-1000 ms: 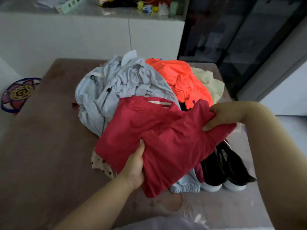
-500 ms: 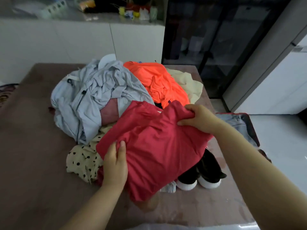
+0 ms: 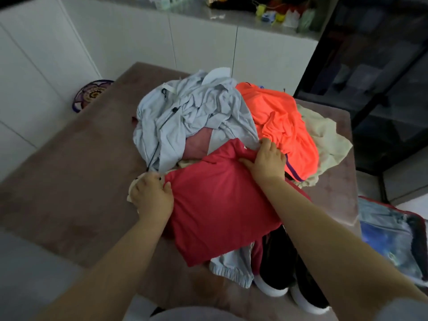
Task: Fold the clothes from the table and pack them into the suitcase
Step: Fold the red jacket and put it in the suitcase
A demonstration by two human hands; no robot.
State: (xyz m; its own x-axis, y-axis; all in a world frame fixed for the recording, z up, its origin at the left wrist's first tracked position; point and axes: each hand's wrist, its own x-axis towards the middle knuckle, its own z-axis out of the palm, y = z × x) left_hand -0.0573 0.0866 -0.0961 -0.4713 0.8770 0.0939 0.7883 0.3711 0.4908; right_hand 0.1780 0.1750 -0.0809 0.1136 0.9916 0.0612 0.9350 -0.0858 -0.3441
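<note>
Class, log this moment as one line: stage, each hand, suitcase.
stage: folding red shirt | left hand: grips its left edge | right hand: presses its far edge | suitcase: beside table, right

Folded red fabric garment (image 3: 220, 205) atop clothes heap on brown worktop (image 3: 58, 170). L hand (image 3: 154, 198) gripping its left edge, R hand (image 3: 266, 161) pressed flat on far corner. Behind: crumpled pale blue garment (image 3: 192, 112), neon orange top (image 3: 278, 121). Open suitcase (image 3: 416, 228) at right, off worktop.
</note>
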